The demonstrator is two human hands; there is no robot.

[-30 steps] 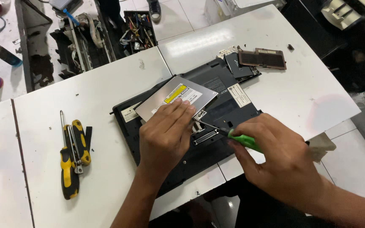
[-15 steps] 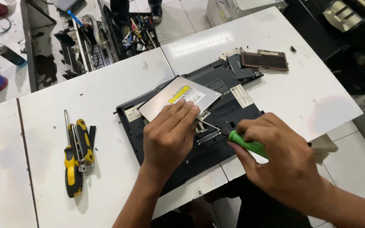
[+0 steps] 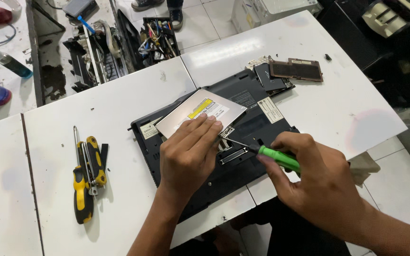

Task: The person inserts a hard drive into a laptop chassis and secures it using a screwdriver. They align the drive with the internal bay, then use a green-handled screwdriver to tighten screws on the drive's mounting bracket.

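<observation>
left hand (image 3: 188, 156) flat on drive (image 3: 200, 114); right hand (image 3: 319, 185) fingers closed around screwdriver (image 3: 271, 156).

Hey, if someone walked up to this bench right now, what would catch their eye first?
Most likely the black laptop lying upside down mid-table, with the left hand pressing a silver optical drive on it. Beside it, the right hand aims a green-handled screwdriver at the drive's bracket. Off to the left lie yellow-and-black pliers on the white table.
</observation>
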